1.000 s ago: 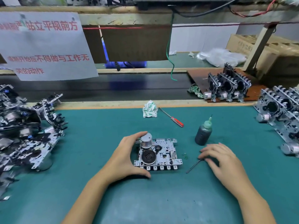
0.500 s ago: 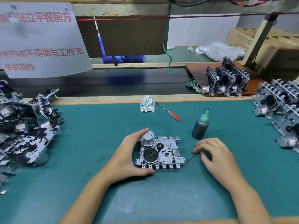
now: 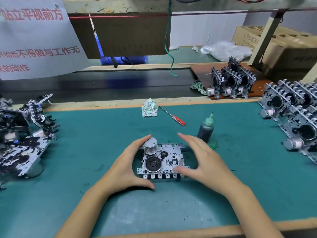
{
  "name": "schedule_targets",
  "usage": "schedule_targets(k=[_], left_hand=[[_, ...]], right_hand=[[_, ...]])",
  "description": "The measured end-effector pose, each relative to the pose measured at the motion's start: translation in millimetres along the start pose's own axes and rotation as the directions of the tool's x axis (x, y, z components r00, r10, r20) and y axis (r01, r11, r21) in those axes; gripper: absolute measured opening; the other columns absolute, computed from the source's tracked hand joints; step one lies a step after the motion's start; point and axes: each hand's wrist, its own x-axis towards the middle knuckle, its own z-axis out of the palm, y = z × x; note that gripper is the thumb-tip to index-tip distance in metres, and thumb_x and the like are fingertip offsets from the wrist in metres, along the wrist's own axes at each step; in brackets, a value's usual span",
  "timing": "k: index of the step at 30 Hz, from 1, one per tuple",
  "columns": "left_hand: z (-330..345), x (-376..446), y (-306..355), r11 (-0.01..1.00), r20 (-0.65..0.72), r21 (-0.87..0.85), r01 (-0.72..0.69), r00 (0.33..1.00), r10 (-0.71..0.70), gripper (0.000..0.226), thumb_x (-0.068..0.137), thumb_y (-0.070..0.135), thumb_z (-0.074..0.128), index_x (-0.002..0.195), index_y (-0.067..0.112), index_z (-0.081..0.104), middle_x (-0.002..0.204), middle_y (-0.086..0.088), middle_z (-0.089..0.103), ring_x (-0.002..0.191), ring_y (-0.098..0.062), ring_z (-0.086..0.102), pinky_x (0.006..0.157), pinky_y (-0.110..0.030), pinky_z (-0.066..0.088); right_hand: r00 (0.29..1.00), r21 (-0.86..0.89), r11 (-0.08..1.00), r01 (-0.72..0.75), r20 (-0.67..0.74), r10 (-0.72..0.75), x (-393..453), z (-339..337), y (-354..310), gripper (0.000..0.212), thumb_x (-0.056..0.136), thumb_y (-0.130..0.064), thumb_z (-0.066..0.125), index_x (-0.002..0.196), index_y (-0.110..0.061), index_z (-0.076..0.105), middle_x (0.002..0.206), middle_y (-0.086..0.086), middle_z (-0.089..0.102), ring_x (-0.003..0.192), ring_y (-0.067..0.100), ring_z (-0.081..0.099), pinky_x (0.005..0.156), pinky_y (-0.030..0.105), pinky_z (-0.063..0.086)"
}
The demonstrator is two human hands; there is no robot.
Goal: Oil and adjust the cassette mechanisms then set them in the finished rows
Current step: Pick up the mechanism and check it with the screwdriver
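A metal cassette mechanism (image 3: 164, 160) with a silver motor and black flywheel lies flat on the green mat (image 3: 96, 131). My left hand (image 3: 127, 167) grips its left end, fingers on the motor and thumb at the front edge. My right hand (image 3: 205, 162) is spread in a C around its right end, blurred, with the thumb at the front right corner and the fingers straight over the far edge. A dark oil bottle (image 3: 205, 131) with a green needle cap stands just behind my right hand.
A heap of mechanisms (image 3: 22, 140) fills the left side. Upright mechanisms stand in rows (image 3: 296, 114) at the right edge, and more on a brown board (image 3: 231, 83) behind. A red-handled screwdriver (image 3: 173, 116) and a crumpled rag (image 3: 149, 108) lie near the mat's far edge.
My right hand has left the thin tool on the mat and moved left to the mechanism's right end. The tool is out of sight. My left hand keeps its hold.
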Motion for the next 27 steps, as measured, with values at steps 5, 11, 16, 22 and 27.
schedule_targets(k=[5, 11, 16, 22, 27], left_hand=[[0, -1, -2, 1.0, -0.018, 0.01, -0.002, 1.0, 0.002, 0.115, 0.042, 0.061, 0.088, 0.136, 0.061, 0.022, 0.137, 0.037, 0.035, 0.129, 0.005, 0.039, 0.103, -0.013, 0.034], [1, -1, 1, 1.0, -0.049, -0.01, 0.003, 0.999, -0.004, 0.11, 0.045, 0.057, 0.087, 0.135, 0.063, 0.024, 0.136, 0.039, 0.036, 0.128, 0.008, 0.039, 0.099, -0.004, 0.031], [6, -6, 4, 0.998, -0.114, -0.058, 0.012, 0.993, -0.019, 0.119, 0.045, 0.058, 0.084, 0.142, 0.049, 0.017, 0.146, 0.035, 0.023, 0.135, 0.008, 0.027, 0.105, -0.007, 0.025], [7, 5, 35, 0.593, 0.182, -0.79, 0.154, 0.983, -0.013, 0.125, 0.045, 0.082, 0.071, 0.134, 0.001, 0.038, 0.141, -0.019, 0.04, 0.112, -0.013, 0.059, 0.1, -0.026, 0.039], [19, 19, 42, 0.109, 0.351, -0.931, 0.349, 0.936, 0.004, 0.117, 0.047, 0.077, 0.073, 0.133, 0.001, 0.053, 0.131, -0.018, 0.057, 0.12, -0.028, 0.056, 0.106, -0.046, 0.038]], right_hand=[[0.967, -0.396, 0.904, 0.16, 0.247, -0.064, 28, 10, -20, 0.128, 0.058, -0.071, 0.069, 0.151, -0.015, 0.002, 0.156, 0.0, 0.016, 0.143, 0.012, 0.009, 0.115, 0.024, -0.003], [0.932, -0.427, 0.887, 0.173, 0.362, -0.007, 41, 4, -27, 0.123, 0.054, -0.064, 0.078, 0.148, -0.012, 0.017, 0.136, 0.0, 0.037, 0.128, 0.019, 0.034, 0.103, 0.033, 0.036], [0.95, -0.396, 0.893, 0.215, 0.299, -0.096, 41, -4, -24, 0.091, 0.055, -0.061, 0.075, 0.129, -0.019, 0.043, 0.118, -0.005, 0.053, 0.111, 0.016, 0.05, 0.091, 0.035, 0.044], [0.937, 0.722, 0.676, -0.147, 0.321, -0.139, 21, -6, -27, 0.071, 0.048, -0.046, 0.085, 0.111, -0.024, 0.063, 0.105, -0.014, 0.07, 0.099, 0.003, 0.064, 0.084, 0.016, 0.048], [0.898, 0.886, 0.295, -0.358, 0.413, -0.15, 15, 19, -42, 0.077, 0.056, -0.056, 0.083, 0.104, 0.0, 0.059, 0.103, 0.002, 0.072, 0.097, 0.01, 0.066, 0.083, 0.023, 0.052]])
